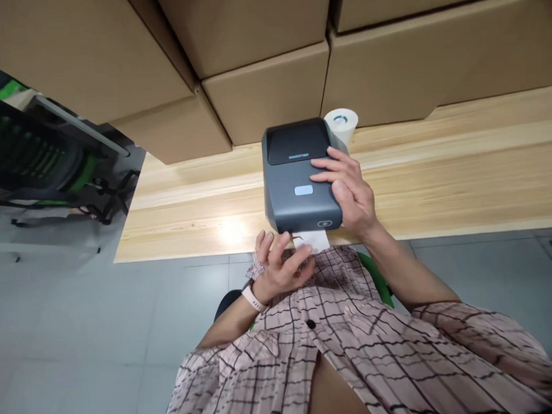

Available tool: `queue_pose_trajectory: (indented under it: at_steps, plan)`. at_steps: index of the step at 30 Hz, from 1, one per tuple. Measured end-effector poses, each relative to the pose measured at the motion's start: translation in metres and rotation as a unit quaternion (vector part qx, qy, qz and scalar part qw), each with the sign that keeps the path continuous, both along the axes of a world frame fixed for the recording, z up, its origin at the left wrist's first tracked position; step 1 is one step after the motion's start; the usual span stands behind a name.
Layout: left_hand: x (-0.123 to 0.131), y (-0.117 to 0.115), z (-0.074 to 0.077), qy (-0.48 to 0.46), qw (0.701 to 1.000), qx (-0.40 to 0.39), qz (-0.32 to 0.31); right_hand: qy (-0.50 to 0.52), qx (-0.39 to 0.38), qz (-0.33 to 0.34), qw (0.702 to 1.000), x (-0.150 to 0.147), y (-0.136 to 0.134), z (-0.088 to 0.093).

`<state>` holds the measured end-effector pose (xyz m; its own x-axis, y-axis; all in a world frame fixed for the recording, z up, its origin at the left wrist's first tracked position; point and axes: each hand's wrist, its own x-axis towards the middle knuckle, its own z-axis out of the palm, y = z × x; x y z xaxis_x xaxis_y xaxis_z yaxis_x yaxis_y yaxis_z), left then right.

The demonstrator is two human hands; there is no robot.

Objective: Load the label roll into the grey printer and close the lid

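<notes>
the label printer (282, 197) sits close to the front edge of the bench (439, 181), with only a narrow strip of wood between its front face and that edge. on either side the surface spreads much wider, running left to a slanting end and right to the limit of the view. behind, cardboard boxes (271, 97) make a brown wall along the back, so the room there is short. a white paper roll (343, 128) stands on end between the printer's right rear corner and the boxes; its lower part is partly hidden, and i cannot tell whether it touches either.

the right hand (355, 194) lies against the printer's right side, its fingers slightly apart and stretched over the top; the grip is wide, resting on the casing rather than wrapped around it. the left hand (283, 268) is at the front edge, palm turned up, fingers bent and spread, with the thumb over a white paper strip (321, 240) that comes out beneath the printer's front. whether that grip pinches the paper, i cannot tell.

the printer is a rounded block of matte grey-blue plastic with a glossy dark panel at the rear and a pale blue rounded button (303, 190) on top. the bench has light wood grain in long streaks. a pale pink wristband (253, 297) circles the left wrist, above a checked shirt (355, 350) of crinkled pink cloth.
</notes>
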<state>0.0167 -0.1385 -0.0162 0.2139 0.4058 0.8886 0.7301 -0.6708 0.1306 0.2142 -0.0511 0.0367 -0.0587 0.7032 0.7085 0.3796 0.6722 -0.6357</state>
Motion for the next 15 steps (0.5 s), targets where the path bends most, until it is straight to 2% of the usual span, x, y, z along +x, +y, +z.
queue_pose_trajectory:
  at_steps: [2, 4, 7, 9, 12, 15]
  plan:
    - [0.006, -0.004, -0.003, 0.015, 0.999, -0.027, 0.024, 0.008, -0.006, 0.001, 1.0, 0.0, 0.0, -0.004]
    - [0.011, 0.002, 0.006, 0.003, 0.999, -0.03, 0.03, 0.006, -0.01, -0.003, 1.0, -0.001, 0.0, -0.005]
    - [0.014, 0.015, 0.021, -0.018, 1.0, -0.007, 0.007, -0.01, -0.011, -0.009, 1.0, 0.001, -0.001, -0.002]
    - [0.013, 0.019, 0.025, -0.019, 1.0, -0.005, -0.015, -0.041, -0.013, -0.008, 0.999, 0.005, -0.002, 0.002]
    - [0.011, 0.017, 0.023, -0.018, 0.999, -0.016, -0.04, -0.115, 0.003, -0.01, 0.993, 0.01, -0.004, 0.011]
    - [0.01, 0.013, 0.019, -0.025, 0.999, -0.023, -0.025, -0.194, 0.052, 0.001, 0.98, 0.015, -0.006, 0.021]
